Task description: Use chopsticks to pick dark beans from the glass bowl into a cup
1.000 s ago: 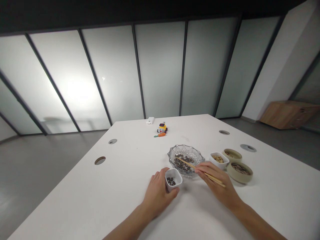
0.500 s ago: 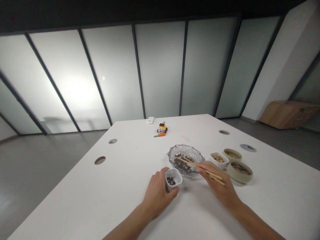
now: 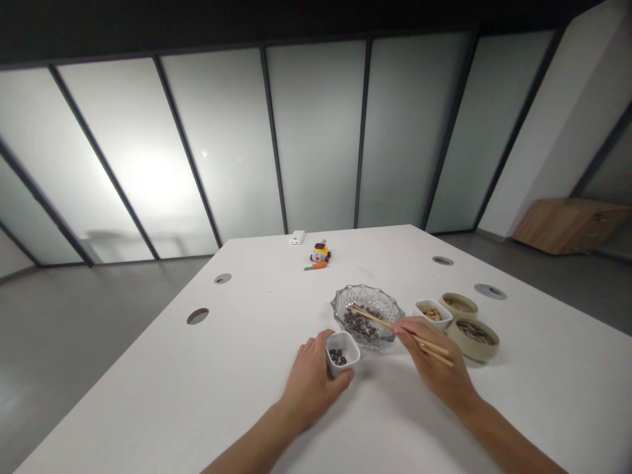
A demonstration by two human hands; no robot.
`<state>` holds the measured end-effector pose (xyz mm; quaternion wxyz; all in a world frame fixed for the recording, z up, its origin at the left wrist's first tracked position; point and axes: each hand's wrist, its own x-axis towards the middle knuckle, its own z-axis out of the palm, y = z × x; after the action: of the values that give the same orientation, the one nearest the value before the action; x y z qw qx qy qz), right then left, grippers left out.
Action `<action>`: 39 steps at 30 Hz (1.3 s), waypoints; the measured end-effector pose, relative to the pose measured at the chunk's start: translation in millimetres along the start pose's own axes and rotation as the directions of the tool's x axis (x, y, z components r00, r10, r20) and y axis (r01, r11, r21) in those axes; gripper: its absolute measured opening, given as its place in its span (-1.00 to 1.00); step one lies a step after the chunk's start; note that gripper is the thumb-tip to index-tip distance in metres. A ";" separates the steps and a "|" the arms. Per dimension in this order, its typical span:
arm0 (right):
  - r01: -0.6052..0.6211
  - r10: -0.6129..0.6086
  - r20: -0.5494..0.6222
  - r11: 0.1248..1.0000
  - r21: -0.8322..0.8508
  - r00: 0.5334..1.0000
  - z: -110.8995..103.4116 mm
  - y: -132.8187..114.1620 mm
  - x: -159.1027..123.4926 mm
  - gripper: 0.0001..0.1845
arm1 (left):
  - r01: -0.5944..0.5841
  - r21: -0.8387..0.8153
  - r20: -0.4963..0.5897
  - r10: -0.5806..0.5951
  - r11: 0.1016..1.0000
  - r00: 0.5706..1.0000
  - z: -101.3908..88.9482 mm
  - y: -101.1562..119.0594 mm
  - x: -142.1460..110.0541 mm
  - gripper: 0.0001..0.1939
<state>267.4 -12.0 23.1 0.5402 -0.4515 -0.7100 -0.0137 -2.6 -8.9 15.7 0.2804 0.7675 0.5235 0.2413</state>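
My left hand [image 3: 316,378] is closed around the side of a small white bowl [image 3: 349,343], tilted a little towards me. Several dark, bean-like pieces [image 3: 338,357] lie at its bottom. In my right hand [image 3: 437,362] is a pair of wooden chopsticks [image 3: 382,322], gripped between thumb and fingers. Their tips reach into a clear scalloped glass bowl [image 3: 340,304], among many more dark pieces [image 3: 363,324] of the same kind. Whether the tips pinch a piece is too small to tell. The glass bowl stands just beyond the white one.
Right of the glass bowl stand a white dish [image 3: 447,320] of light brown pieces and two round beige bowls [image 3: 474,352] [image 3: 459,304]. Farther back lie a yellow toy vehicle [image 3: 320,252], an orange-and-green toy [image 3: 316,266] and a white box-like device [image 3: 297,237]. Round holes [image 3: 198,316] pierce the white tabletop.
My right hand has shifted slightly right, and the chopsticks' tips have moved a little farther back inside the glass bowl. My left hand and the small white bowl stay in place.
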 end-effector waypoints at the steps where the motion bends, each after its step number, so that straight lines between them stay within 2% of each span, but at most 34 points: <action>1: -0.001 0.001 -0.015 1.000 -0.013 1.000 -0.8 0.0 0.3 -0.69 | -0.002 -0.002 0.001 0.002 1.000 1.000 -0.3 -0.4 -0.2 -0.35; 7: -0.026 0.023 -0.043 0.998 -0.062 0.999 -7.5 -0.8 3.7 -0.55 | -0.008 -0.002 0.007 0.008 1.000 1.000 -1.5 -2.9 0.5 -0.37; 16: 0.144 -0.142 0.040 0.988 -0.054 0.989 -9.6 -9.0 8.6 -0.78 | -0.005 -0.007 0.011 0.006 1.000 1.000 -2.0 0.5 0.9 -0.39; 24: 0.163 -0.173 -0.076 0.979 -0.119 0.982 -9.5 -7.4 6.7 -0.79 | -0.008 -0.003 0.003 0.008 1.000 1.000 -0.2 -3.7 0.0 -0.37; 30: 0.147 -0.147 0.017 0.989 0.020 0.989 -4.1 -11.5 5.1 -0.83 | -0.012 -0.001 -0.002 0.012 1.000 1.000 0.3 -1.5 0.9 -0.38; 34: 0.092 -0.098 0.084 0.993 0.080 0.992 -2.1 -13.1 2.6 -0.86 | -0.015 -0.005 -0.004 0.015 1.000 1.000 1.2 -1.2 1.9 -0.38; 39: 0.078 -0.087 0.093 0.993 0.091 0.992 -1.6 -13.3 1.8 -0.85 | -0.019 -0.015 0.000 0.019 1.000 1.000 0.5 -0.8 1.0 -0.39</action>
<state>259.9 -19.6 31.4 0.5234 -0.3979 -0.7533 0.0170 -2.5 -7.8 14.9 0.2840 0.7704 0.5142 0.2477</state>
